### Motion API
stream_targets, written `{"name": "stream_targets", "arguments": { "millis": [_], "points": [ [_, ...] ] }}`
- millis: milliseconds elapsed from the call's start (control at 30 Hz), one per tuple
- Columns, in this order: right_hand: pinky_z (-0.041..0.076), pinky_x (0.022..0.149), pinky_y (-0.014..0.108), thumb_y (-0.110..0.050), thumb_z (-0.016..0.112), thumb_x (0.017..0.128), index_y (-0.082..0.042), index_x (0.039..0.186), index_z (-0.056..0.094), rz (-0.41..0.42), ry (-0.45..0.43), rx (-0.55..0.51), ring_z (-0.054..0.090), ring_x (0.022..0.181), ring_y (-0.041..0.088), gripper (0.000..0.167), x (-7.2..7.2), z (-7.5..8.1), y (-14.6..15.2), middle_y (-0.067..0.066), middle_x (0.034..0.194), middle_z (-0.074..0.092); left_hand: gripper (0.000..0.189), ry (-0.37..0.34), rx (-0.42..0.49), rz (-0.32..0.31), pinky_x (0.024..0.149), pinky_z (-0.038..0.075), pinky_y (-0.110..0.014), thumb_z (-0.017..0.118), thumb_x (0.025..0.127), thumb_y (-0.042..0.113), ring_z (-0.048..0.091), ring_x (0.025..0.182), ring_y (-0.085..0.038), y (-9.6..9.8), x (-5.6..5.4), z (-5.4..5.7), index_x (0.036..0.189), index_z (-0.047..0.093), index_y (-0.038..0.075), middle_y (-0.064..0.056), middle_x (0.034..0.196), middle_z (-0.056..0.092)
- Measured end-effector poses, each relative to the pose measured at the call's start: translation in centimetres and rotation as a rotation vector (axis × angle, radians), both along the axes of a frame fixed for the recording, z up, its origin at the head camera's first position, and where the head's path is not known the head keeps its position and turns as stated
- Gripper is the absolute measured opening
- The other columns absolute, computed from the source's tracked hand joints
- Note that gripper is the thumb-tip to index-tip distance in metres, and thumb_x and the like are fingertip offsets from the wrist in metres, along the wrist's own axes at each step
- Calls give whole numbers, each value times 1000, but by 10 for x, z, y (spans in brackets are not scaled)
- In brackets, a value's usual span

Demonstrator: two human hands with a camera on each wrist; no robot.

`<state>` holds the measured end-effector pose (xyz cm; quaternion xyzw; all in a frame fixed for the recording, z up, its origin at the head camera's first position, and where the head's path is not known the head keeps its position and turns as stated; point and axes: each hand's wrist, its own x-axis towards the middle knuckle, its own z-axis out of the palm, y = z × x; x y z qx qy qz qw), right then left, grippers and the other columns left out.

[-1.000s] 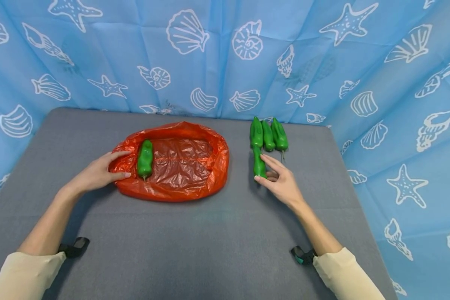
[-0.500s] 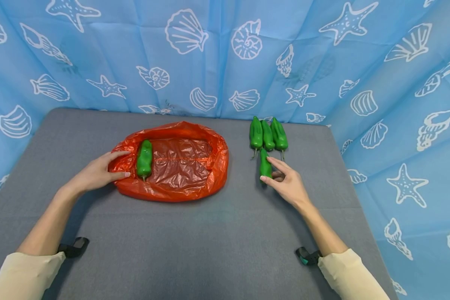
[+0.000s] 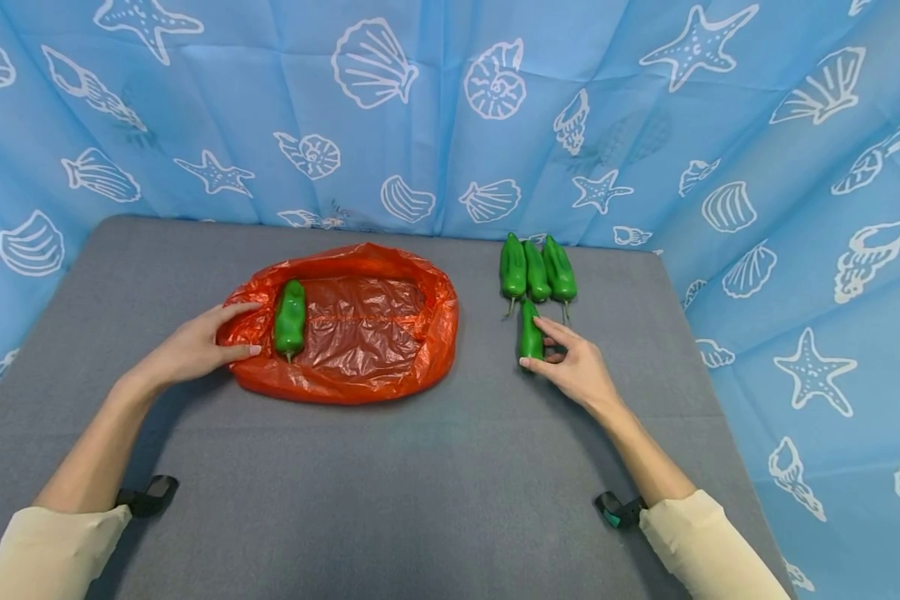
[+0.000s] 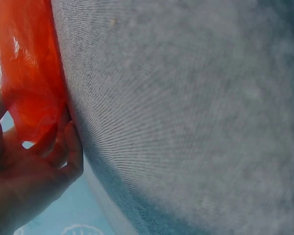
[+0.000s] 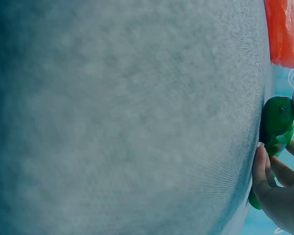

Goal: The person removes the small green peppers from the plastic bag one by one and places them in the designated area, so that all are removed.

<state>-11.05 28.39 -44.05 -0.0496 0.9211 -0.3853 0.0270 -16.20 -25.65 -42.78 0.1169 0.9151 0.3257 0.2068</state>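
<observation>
My right hand [image 3: 573, 368] grips a green pepper [image 3: 531, 332] from its right side, thumb at the near end and fingers along the far part. In the right wrist view the same pepper [image 5: 277, 120] appears between thumb and fingers, low by the cloth. My left hand [image 3: 198, 346] holds the left side of a red plastic bag [image 3: 438, 350], which lies spread with its mouth upward. The left wrist view has the bag's thin film [image 4: 32, 63] between thumb and fingers. Inside the bag, by its left wall, lies another green pepper [image 3: 290, 318].
Three green peppers lie side by side near the back edge: a left one [image 3: 513, 268], a middle one [image 3: 536, 272] and a right one [image 3: 560, 271]. Grey cloth [image 3: 375, 508] covers the table. A blue shell-patterned curtain [image 3: 450, 108] hangs behind and to the right.
My right hand has shifted slightly right and toward me with its pepper, off the left back pepper's stem, which now shows. My left hand, the bag and the pepper inside have stayed put.
</observation>
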Motion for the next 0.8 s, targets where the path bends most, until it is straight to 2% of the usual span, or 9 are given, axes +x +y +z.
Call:
{"name": "stream_targets", "arguments": {
  "millis": [200,567,800],
  "points": [
    [57,83,42,-29,82,84,-11,148,47,0,10,31,62,113,32,76,-4,0,-1,15,154,41,81,7,2,-1,104,21,-76,67,96,39,18,138,-61,0,0,-1,156,26,5,-39,155,14],
    [57,83,44,-19,83,83,-10,146,51,23,31,-6,59,117,34,72,-6,2,-1,16,153,41,80,-2,18,5,104,23,-75,68,95,36,19,138,-60,0,2,-1,156,26,6,-38,155,15],
    [54,85,49,-15,84,81,-8,138,58,8,145,-41,59,115,34,63,-9,4,-4,14,145,49,82,-6,20,5,104,23,-76,68,95,39,17,138,-60,-1,2,-1,156,26,7,-38,156,14]
  ]
}}
